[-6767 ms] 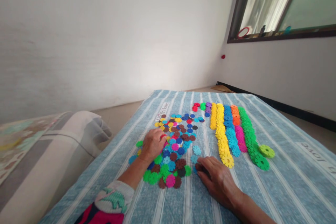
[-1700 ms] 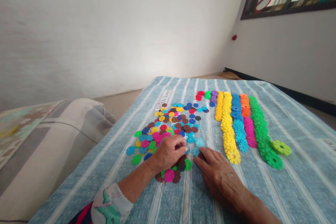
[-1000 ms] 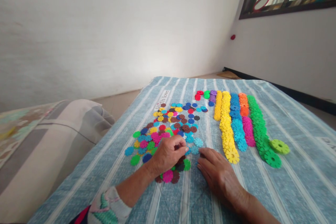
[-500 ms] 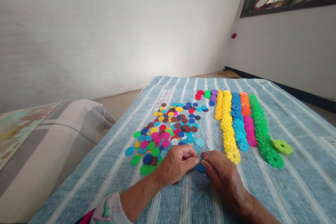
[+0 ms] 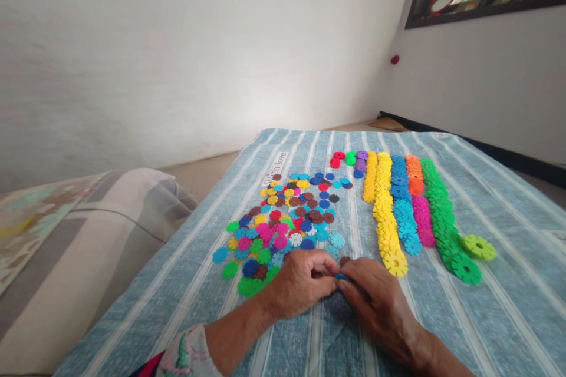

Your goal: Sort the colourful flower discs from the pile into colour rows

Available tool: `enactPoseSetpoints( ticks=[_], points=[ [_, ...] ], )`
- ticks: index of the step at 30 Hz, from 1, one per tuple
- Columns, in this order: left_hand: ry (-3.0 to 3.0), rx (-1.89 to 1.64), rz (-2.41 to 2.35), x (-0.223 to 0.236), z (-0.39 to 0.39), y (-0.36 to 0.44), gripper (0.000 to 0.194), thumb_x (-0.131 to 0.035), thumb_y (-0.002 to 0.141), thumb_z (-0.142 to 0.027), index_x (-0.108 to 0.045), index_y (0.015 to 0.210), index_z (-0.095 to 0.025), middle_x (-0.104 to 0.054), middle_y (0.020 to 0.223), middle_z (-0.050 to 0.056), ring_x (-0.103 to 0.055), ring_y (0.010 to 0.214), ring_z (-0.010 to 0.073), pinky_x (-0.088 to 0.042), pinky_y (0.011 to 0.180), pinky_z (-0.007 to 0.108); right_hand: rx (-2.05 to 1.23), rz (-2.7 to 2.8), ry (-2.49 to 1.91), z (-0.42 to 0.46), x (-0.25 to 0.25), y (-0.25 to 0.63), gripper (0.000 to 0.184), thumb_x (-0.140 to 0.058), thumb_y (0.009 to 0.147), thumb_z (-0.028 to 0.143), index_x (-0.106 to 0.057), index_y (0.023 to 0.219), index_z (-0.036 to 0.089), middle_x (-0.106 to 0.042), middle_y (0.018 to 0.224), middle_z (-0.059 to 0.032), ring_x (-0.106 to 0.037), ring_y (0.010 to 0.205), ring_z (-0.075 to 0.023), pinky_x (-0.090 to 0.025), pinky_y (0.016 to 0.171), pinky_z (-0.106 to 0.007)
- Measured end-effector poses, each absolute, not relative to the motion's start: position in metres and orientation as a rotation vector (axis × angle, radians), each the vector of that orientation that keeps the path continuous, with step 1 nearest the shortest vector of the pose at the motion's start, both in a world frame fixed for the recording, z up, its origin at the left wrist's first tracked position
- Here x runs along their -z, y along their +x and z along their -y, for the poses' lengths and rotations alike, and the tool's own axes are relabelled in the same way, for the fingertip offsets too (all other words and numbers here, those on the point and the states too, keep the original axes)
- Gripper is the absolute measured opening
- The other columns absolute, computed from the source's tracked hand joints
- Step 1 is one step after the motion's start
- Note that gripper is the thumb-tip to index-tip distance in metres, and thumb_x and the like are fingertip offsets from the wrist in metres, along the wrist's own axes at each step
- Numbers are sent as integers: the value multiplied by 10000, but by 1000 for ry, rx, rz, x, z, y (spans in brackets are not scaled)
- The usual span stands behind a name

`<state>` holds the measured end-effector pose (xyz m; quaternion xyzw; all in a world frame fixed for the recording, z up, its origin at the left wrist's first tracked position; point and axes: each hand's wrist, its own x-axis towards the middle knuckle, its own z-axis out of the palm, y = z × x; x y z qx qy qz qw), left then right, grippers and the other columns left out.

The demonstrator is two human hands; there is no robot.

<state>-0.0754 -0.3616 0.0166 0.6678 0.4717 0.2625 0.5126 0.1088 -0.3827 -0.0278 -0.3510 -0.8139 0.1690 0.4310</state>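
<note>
My left hand (image 5: 303, 278) and my right hand (image 5: 378, 300) meet over the near part of the cloth, fingers pinched together. Between their fingertips shows a thin strip of a blue notched disc (image 5: 341, 277), seen nearly edge-on; most of it is hidden by the fingers. A brown disc (image 5: 345, 261) peeks out just beyond the right fingertips. Left of the hands spreads a loose scatter of flat notched discs in many colours, among them pink discs (image 5: 265, 231), green discs (image 5: 250, 287) and a white disc (image 5: 296, 240).
Overlapping rows of discs lie to the right: a long yellow row (image 5: 384, 212), a blue row (image 5: 400, 179), an orange row (image 5: 414, 174), a pink row (image 5: 423, 221) and a green row (image 5: 437, 206). Striped cloth (image 5: 318, 341) covers the table. A fabric-covered seat (image 5: 128, 247) stands left.
The blue disc has tilted from showing its face below the fingertips to a thin edge between them. Both hands stay close together in nearly the same place.
</note>
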Motion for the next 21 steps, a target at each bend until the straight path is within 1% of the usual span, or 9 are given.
enactPoseSetpoints(
  ticks=[4, 8, 10, 13, 18, 20, 21],
  points=[
    [1747, -655, -1155, -15, 364, -74, 89, -642, 716, -217, -671, 715, -133, -568, 570, -21, -472, 523, 87, -351, 502, 198, -441, 2033, -853, 384, 26, 109, 113, -479, 974, 174, -589, 982, 202, -627, 810, -38, -581, 780, -202, -430, 687, -315],
    [1923, -753, -1106, -16, 365, -73, 67, -623, 717, -146, -687, 735, -147, -637, 656, 0, -547, 587, 98, -403, 537, 189, -399, 2024, -854, 385, 27, 110, 126, -473, 977, 174, -588, 935, 201, -603, 767, -28, -565, 714, -181, -412, 642, -289],
    [2002, -780, -1094, -20, 362, -77, 57, -627, 712, -139, -682, 722, -153, -649, 680, 3, -566, 608, 100, -424, 561, 190, -350, 2030, -860, 385, 27, 111, 139, -467, 978, 173, -578, 900, 198, -588, 740, -23, -553, 684, -177, -399, 624, -287],
    [2078, -777, -1135, -29, 349, -92, 55, -626, 736, -160, -657, 690, -159, -641, 656, -11, -578, 610, 97, -449, 594, 197, -269, 2053, -876, 385, 29, 112, 150, -466, 976, 175, -557, 858, 196, -569, 705, -18, -532, 643, -176, -377, 605, -293],
    [2222, -718, -1268, -40, 323, -126, 35, -651, 732, -160, -671, 761, -165, -685, 757, 7, -618, 706, 127, -493, 710, 257, -216, 2096, -866, 385, 33, 112, 153, -455, 976, 157, -550, 861, 190, -571, 710, -24, -532, 649, -184, -372, 628, -309],
    [2321, -636, -1245, -41, 316, -136, 68, -677, 716, -155, -682, 782, -171, -700, 838, 25, -631, 829, 161, -493, 825, 312, -218, 2101, -858, 384, 34, 111, 143, -455, 977, 157, -551, 875, 186, -576, 718, -26, -539, 663, -186, -378, 642, -311],
    [2364, -579, -1230, -41, 314, -139, 103, -698, 701, -158, -689, 803, -176, -704, 914, 38, -626, 917, 183, -476, 894, 346, -220, 2102, -856, 384, 34, 111, 138, -458, 977, 159, -553, 880, 184, -579, 722, -28, -543, 669, -187, -380, 647, -312]
  ],
)
